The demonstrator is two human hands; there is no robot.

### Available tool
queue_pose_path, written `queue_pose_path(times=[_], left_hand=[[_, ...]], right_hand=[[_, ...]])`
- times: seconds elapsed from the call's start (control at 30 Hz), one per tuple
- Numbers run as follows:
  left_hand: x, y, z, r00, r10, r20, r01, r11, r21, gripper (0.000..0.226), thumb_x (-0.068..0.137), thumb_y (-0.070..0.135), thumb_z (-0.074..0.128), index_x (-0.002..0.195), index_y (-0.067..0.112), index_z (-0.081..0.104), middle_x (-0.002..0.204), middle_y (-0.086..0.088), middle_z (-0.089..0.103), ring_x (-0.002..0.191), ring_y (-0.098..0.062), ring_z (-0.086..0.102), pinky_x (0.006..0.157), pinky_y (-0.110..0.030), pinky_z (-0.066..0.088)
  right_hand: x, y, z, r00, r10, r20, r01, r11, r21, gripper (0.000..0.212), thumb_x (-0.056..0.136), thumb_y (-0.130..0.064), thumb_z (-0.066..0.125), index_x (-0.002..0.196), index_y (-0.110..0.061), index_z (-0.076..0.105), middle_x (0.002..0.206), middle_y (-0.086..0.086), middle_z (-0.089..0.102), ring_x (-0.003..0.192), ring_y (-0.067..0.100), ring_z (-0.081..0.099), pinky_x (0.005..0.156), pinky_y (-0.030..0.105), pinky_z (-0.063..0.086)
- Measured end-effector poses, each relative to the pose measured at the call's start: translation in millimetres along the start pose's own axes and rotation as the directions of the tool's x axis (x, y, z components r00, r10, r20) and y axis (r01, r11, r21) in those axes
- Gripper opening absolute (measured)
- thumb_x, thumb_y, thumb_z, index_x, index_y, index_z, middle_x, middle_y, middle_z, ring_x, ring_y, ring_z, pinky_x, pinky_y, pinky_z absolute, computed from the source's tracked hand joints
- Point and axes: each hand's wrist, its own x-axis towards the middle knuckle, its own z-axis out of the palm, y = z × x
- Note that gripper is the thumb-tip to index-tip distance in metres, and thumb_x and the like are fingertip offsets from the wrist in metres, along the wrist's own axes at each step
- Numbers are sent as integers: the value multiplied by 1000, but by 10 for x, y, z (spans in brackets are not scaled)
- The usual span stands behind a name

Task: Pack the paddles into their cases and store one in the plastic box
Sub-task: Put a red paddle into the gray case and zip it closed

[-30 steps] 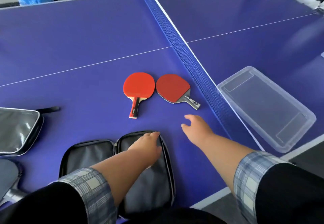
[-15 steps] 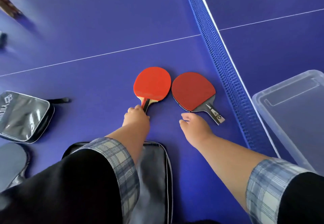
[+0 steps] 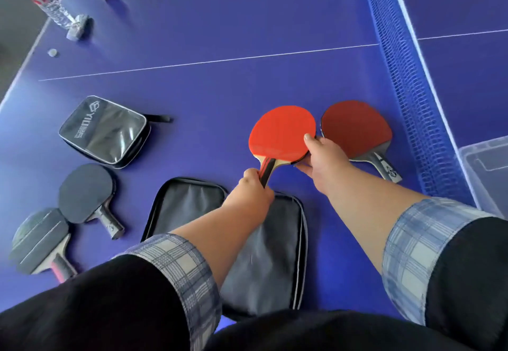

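Note:
My left hand (image 3: 254,196) grips the handle of a bright red paddle (image 3: 280,133), lifted a little off the blue table. My right hand (image 3: 323,155) pinches the same paddle's blade edge. A darker red paddle (image 3: 356,128) lies flat just to the right, near the net. An open black case (image 3: 187,205) lies spread under my forearms. A shut black case (image 3: 105,130) rests further left. Two black paddles (image 3: 85,194) (image 3: 38,239) lie at the left. The clear plastic box (image 3: 483,163) shows at the right edge.
The blue net (image 3: 406,75) runs along the right side between the paddles and the box. A plastic bottle (image 3: 52,7) and a small grey cap (image 3: 52,52) sit at the far left corner. The table edge (image 3: 16,81) runs down the left.
My left hand closed on the bright red paddle's handle and raised it. My right hand moved onto its blade edge. The view swung left, bringing the black paddles and bottle into sight.

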Motion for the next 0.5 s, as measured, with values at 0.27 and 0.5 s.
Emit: queue_pose_path(times=[0.27, 0.5], left_hand=[[-498, -1295, -330, 999, 29, -21, -32, 987, -157, 22, 83, 47, 41, 96, 29, 43, 82, 12, 58, 65, -10, 58, 51, -29, 37], [-667, -2484, -519, 993, -16, 118, 28, 994, -102, 20, 82, 47, 58, 81, 27, 53, 76, 6, 62, 59, -12, 57, 48, -26, 39]], right_hand=[[-637, 615, 820, 998, 52, 35, -51, 999, -11, 26, 102, -17, 51, 125, -10, 61, 122, 12, 65, 105, 27, 68, 81, 41, 60], [-1263, 1379, 1578, 991, 131, 34, -129, 991, -40, 18, 104, -11, 45, 113, -18, 58, 108, 8, 65, 96, 24, 67, 68, 38, 59]])
